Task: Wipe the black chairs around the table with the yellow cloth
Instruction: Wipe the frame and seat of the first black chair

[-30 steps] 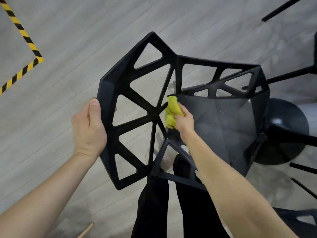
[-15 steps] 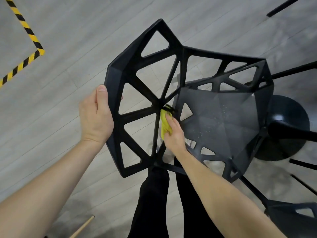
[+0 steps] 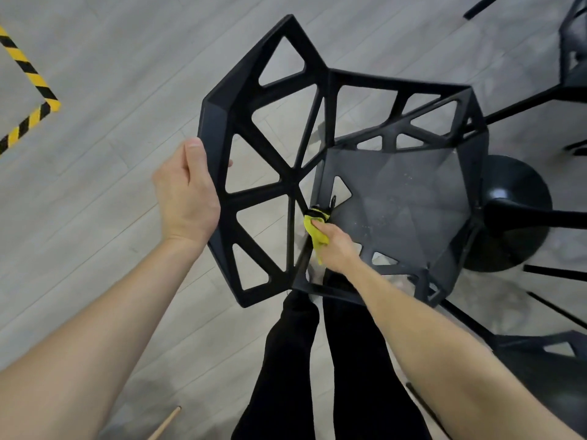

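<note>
**Yellow cloth pressed at the foot of the chair back**

Head view: A black plastic chair with a faceted seat and an open lattice back of triangular cut-outs [image 3: 295, 185] stands on the grey wood-plank floor [image 3: 104, 236], just in front of the person's black-trousered legs [image 3: 317, 376]. The back panel fills the left half of the chair, its pointed top edge toward the upper middle of the frame; the seat opens to the right, toward the round black pedestal base [image 3: 514, 214]. Pale specks lie scattered over the seat's flat facets.

The left hand [image 3: 185, 198] grasps the outer left edge of the chair back, thumb lying along the near face of the rim and a fingertip showing past it on the far side.

The right hand [image 3: 336, 246] clutches a small bunched yellow cloth [image 3: 314, 235] and presses it where the back's struts meet the seat's left edge. The cloth's long axis runs from that junction down toward the person, its lower end hanging as a narrow tail beside the wrist. Its upper tip looks dark against the strut; whether that is shadow or part of the cloth cannot be told.

Thin black legs and lattice parts of other black chairs [image 3: 552, 357] show at the right edge, upper and lower. A strip of yellow-and-black striped tape [image 3: 31, 77] forms a corner on the floor at far left. The end of a light wooden stick [image 3: 166, 423] pokes in at the bottom edge.
</note>
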Motion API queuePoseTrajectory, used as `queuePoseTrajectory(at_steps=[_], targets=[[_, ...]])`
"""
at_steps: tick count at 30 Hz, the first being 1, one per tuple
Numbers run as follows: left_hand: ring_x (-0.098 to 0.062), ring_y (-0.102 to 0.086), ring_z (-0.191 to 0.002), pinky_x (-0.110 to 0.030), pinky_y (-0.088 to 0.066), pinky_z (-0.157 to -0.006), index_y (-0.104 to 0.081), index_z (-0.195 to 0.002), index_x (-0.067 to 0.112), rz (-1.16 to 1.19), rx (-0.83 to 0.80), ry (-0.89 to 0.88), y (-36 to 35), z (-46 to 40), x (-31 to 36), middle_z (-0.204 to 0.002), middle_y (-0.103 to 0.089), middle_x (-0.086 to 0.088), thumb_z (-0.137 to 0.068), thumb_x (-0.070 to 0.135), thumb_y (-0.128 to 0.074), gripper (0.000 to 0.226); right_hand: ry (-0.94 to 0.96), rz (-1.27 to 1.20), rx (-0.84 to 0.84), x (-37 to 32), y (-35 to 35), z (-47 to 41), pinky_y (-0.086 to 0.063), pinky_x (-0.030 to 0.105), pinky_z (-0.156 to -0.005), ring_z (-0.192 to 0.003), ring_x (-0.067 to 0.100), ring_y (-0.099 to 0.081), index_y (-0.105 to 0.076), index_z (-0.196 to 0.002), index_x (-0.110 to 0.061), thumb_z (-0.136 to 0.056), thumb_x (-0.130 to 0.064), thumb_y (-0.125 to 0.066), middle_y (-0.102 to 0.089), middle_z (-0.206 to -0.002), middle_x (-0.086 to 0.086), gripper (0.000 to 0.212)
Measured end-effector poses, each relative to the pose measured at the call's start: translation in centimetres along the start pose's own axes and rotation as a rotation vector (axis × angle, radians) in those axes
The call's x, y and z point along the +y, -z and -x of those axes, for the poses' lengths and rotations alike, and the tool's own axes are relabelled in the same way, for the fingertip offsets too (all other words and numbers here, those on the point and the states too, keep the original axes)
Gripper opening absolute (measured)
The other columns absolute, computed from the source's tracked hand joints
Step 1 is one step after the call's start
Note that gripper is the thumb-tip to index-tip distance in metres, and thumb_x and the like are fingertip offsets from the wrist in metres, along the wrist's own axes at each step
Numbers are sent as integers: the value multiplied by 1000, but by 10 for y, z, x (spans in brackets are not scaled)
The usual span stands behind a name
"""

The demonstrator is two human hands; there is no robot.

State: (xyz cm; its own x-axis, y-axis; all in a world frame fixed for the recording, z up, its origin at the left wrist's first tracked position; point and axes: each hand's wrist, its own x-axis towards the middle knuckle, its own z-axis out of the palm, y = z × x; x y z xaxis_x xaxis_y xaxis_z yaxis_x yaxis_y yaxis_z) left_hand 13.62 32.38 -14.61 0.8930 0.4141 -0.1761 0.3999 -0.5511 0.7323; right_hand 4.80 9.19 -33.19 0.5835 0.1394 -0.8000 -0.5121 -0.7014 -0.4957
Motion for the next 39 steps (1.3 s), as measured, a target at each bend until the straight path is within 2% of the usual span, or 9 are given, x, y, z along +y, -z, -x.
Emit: queuePoseTrajectory(at_steps=[5, 9, 15, 21, 26, 28, 31, 34, 39], targets=[[-36, -59, -69, -52, -45, -65, -39, -69, 9, 37, 17, -47, -3, -6, -8, -64, -57, -15, -112, 40, -34, 53, 124, 190, -59, -13, -14, 63, -57, 36, -103, -122, 24, -67, -65, -140, -46, -92, -21, -58, -69, -138, -6, 54], [-8, -27, -60, -28, -23, -59, -26, -67, 26, 110, 66, -68, -5, 0, 3, -62, -25, 10, -108, 23, -39, 43, -16, 134, 69, -36, -23, 81, -56, 33, -91, -112, 28, -69, -63, -142, -41, -91, -21, -58, -72, -132, -1, 55], [-19, -62, -85, -47, -52, -84, -74, -99, 17, 338, 77, 144, 5, 2, 2, -91, -70, -10, -93, 55, -39, 52, -76, 128, 290, -54, -56, 132, -50, 44, -102, -123, 38, -56, -49, -150, -20, -86, -14, -64, -64, -135, 9, 66], [-13, -68, -101, -51, -55, -97, -66, -122, 27, 287, -381, 111, 10, 127, -71, -108, -72, 9, -96, 59, -59, 41, 83, 363, 340, -9, -75, 148, -48, 45, -109, -125, 35, -48, -49, -152, -31, -83, -31, -60, -49, -156, 6, 70], [0, -67, -97, -31, -49, -88, -58, -147, 29, 26, -539, 114, -32, 174, -109, -109, -72, 10, -112, 42, -50, 38, -235, 329, 403, 44, -57, 147, -36, 48, -118, -129, 43, -46, -58, -144, -21, -77, -26, -60, -55, -148, 11, 67], [-14, -68, -99, -25, -46, -82, -59, -145, 22, 5, -456, 84, -44, 175, -113, -107, -71, 6, -114, 36, -46, 37, -10, 266, 418, -3, -81, 140, -40, 42, -115, -127, 35, -46, -53, -148, -24, -73, -23, -60, -55, -151, 1, 75], [2, -63, -83, -10, -46, -72, -65, -135, 15, -23, -409, 57, -54, 178, -120, -95, -72, 8, -114, 31, -48, 31, 177, 249, 416, -29, -88, 138, -45, 34, -108, -120, 25, -47, -45, -157, -24, -73, -16, -66, -55, -152, -7, 87], [0, -60, -67, -26, -41, -63, -66, -109, 12, -92, -438, 94, -60, 182, -127, -67, -60, 9, -114, 37, -46, 32, 47, 302, 405, 26, -57, 151, -46, 39, -106, -121, 28, -47, -43, -160, -23, -76, -17, -58, -59, -148, -4, 85], [-12, -66, -74, -29, -53, -76, -72, -112, 2, -107, -466, 102, -62, 179, -139, -93, -78, -15, -115, 44, -41, 52, 29, 12, 307, -3, -54, 125, -46, 42, -115, -141, 24, -40, -48, -156, -33, -80, -6, -61, -60, -145, 2, 82]])
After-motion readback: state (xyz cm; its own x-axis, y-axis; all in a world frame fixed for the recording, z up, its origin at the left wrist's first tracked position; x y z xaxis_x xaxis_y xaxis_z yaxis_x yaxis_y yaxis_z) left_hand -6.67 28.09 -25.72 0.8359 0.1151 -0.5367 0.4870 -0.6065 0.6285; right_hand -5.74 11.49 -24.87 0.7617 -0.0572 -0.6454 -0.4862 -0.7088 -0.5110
